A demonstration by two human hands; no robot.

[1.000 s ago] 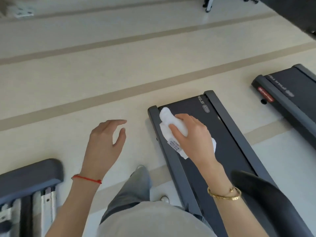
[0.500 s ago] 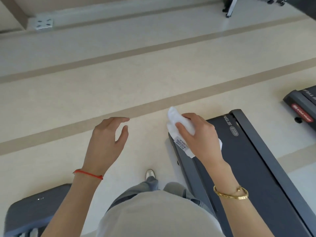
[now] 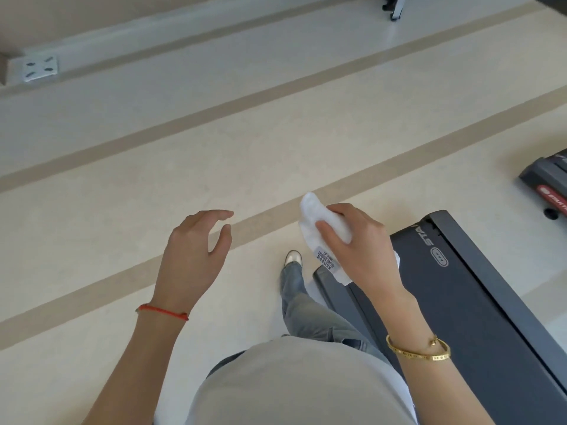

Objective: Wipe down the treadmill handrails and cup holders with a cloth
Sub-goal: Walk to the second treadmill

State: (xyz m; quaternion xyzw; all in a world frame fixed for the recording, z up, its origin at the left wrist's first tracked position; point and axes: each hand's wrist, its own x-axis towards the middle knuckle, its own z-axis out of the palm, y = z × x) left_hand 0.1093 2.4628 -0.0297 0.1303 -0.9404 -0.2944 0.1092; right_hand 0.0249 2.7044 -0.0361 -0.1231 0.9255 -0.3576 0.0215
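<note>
My right hand (image 3: 362, 246) is closed around a crumpled white cloth (image 3: 317, 220) with a small printed label, held in the air above the floor near the rear end of a dark treadmill deck (image 3: 454, 289). My left hand (image 3: 196, 256) hangs empty to the left over the pale floor, its fingers apart and slightly curled. Only the belt and side rails of the treadmill show at the right. No handrail or cup holder is in view.
A second treadmill's end (image 3: 549, 182) with a red label sits at the far right. A floor socket plate (image 3: 40, 69) lies at the upper left. An equipment leg (image 3: 397, 6) stands at the top. My leg and shoe (image 3: 293, 259) are beside the deck.
The view has swung to the left: the treadmill slid to the right of the frame and the grey machine at lower left dropped out. My hands keep their poses, the cloth still gripped.
</note>
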